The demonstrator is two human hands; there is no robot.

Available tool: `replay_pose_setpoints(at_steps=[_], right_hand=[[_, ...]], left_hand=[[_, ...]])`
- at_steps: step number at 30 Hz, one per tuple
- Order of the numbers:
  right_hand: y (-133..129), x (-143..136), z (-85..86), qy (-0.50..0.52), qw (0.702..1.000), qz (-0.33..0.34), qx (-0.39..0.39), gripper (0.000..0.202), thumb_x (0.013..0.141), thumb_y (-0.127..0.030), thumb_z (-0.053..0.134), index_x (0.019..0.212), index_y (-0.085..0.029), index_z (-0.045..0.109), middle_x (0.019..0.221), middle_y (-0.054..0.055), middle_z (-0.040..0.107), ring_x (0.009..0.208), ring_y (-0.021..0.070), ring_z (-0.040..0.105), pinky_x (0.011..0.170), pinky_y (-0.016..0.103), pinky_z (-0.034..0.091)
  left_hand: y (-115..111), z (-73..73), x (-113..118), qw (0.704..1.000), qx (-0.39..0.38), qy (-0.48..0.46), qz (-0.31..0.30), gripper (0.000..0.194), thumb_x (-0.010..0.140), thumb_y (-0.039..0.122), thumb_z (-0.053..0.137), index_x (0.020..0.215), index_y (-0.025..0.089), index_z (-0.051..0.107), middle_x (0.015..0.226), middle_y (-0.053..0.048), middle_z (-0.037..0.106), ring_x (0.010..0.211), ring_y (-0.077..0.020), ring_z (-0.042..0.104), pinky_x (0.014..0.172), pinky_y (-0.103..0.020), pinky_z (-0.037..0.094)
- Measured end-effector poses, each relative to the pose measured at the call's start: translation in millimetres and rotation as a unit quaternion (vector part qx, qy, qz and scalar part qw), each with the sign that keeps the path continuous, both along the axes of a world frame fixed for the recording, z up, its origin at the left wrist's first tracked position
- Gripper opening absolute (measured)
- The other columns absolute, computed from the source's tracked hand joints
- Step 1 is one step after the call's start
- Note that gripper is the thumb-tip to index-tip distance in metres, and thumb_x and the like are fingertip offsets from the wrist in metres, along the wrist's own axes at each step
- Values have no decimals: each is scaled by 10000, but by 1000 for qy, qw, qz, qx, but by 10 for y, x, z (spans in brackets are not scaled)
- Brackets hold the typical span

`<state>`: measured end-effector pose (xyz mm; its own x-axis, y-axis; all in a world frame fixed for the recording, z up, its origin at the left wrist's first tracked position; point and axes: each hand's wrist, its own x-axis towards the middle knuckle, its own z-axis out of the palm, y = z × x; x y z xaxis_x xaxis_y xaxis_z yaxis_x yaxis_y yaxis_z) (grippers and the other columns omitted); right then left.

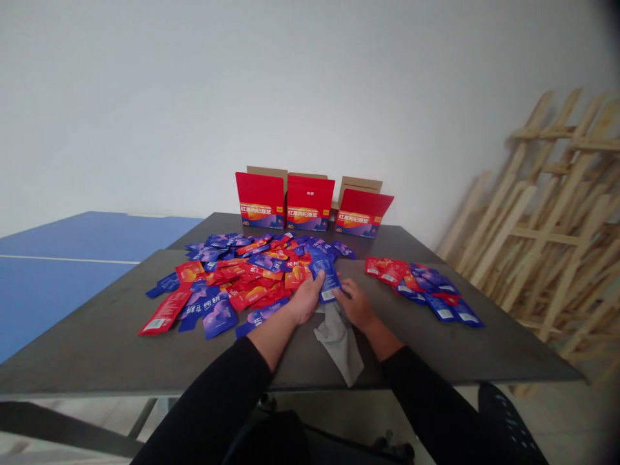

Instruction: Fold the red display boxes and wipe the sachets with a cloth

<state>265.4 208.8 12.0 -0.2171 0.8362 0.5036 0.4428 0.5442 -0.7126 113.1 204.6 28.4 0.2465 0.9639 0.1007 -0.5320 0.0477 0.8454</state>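
Observation:
A blue sachet (pixel 324 279) with white print is held up near the middle of the table, my left hand (pixel 307 299) closed on its left edge with the thumb on top. My right hand (pixel 356 303) is curled at the sachet's lower right, closed on a grey cloth (pixel 340 339) that hangs down between my wrists toward the table's front edge. Just left of my hands spreads a loose heap of red and blue sachets (pixel 252 278). To the right lies a smaller, overlapping group of red and blue sachets (pixel 421 284).
Three open red and blue cardboard boxes (pixel 262 205), (pixel 309 210), (pixel 361 216) stand in a row at the back of the dark table (pixel 121 352). Wooden easels (pixel 537 219) lean against the wall on the right. A blue table-tennis table (pixel 62 278) adjoins on the left.

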Motion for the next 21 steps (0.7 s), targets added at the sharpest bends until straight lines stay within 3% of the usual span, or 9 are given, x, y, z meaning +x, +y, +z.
replay_pose_setpoints(at_steps=[2,5,8,11,16,21], right_hand=[[34,62,41,44,999,-4,-29,369,894,-495,493,866,-187,695,961,62,640,905,190,603,839,304,464],[120,234,118,91,989,-101,-52,401,878,-541,500,808,-180,661,830,43,652,774,174,592,712,269,460],[252,529,190,154,960,-196,-130,348,876,-506,528,730,-194,582,622,-8,575,562,127,514,521,229,400],[384,916,257,216,922,-243,-210,268,916,-396,515,725,-208,504,513,-53,469,419,87,415,406,198,329],[520,1506,335,205,889,-317,-260,228,939,-227,474,713,-200,483,487,-33,497,349,84,420,337,185,317],[610,1796,300,181,864,-350,-314,187,894,-114,496,726,-172,556,528,38,599,354,109,502,347,191,391]], left_hand=[[6,-39,-6,999,29,37,-18,502,815,530,659,1144,151,633,1088,-107,695,1096,-255,614,1010,-419,437],[17,-101,-16,990,66,113,-43,527,762,459,740,1175,160,604,1178,-120,658,1116,-244,595,1021,-418,417],[30,-163,-30,974,103,199,-35,590,725,381,789,1234,177,570,1279,-137,606,1150,-234,564,1049,-423,383],[54,-215,-49,959,132,248,-21,572,756,365,764,1265,194,564,1294,-131,600,1152,-229,557,1064,-427,365],[99,-257,-64,952,143,270,-24,548,794,389,723,1283,203,558,1311,-125,591,1160,-231,555,1038,-410,397],[81,-214,-65,938,154,309,-24,549,823,372,684,1318,198,522,1321,-119,584,1124,-217,566,989,-388,427]])
